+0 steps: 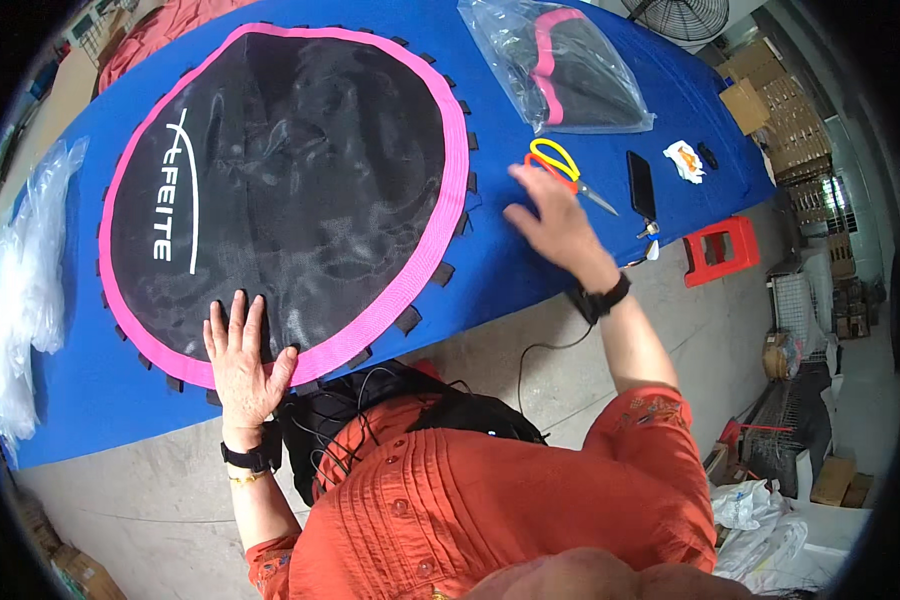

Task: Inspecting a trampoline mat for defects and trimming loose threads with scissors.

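Observation:
A round black trampoline mat (310, 190) with a pink border and black tabs around its edge lies spread on the blue-covered table (515, 265). On its near edge my left hand (242, 365) rests flat, fingers stretched over the black fabric and pink band. My right hand (558, 225) is over the table to the right of the mat, fingers apart and holding nothing. Just beyond it lie scissors (556, 160) with yellow and red handles, partly covered by its fingers; whether they touch cannot be made out. A black phone (641, 185) lies to the right.
A clear bag (570, 75) with folded black and pink fabric sits at the far side. Clear plastic bags (25, 290) hang over the left edge. Right of the phone is a crumpled white wrapper (684, 162). A red stool (722, 250) and stacked cartons (785, 115) stand beyond the table.

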### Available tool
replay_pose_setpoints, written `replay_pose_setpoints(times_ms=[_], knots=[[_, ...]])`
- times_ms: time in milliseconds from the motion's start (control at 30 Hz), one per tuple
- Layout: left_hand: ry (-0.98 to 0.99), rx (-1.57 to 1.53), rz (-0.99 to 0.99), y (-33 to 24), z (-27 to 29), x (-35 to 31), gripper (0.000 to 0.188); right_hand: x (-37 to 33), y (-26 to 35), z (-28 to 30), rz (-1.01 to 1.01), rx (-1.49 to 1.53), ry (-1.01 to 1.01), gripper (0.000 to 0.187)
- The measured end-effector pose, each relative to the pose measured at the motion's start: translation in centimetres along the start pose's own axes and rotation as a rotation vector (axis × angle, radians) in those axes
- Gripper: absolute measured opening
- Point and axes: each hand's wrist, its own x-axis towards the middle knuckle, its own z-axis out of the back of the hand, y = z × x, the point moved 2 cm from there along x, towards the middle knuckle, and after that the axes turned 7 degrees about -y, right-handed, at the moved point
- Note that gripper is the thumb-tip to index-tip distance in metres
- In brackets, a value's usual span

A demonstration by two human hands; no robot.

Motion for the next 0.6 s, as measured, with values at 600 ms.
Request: replay_pose_setpoints(times_ms=[600], knots=[[-0.029,-0.049,0.037,-0.3,0.0,0.0,0.085,1.7,-10.2,1.0,-0.68,-0.244,0.047,0.131]])
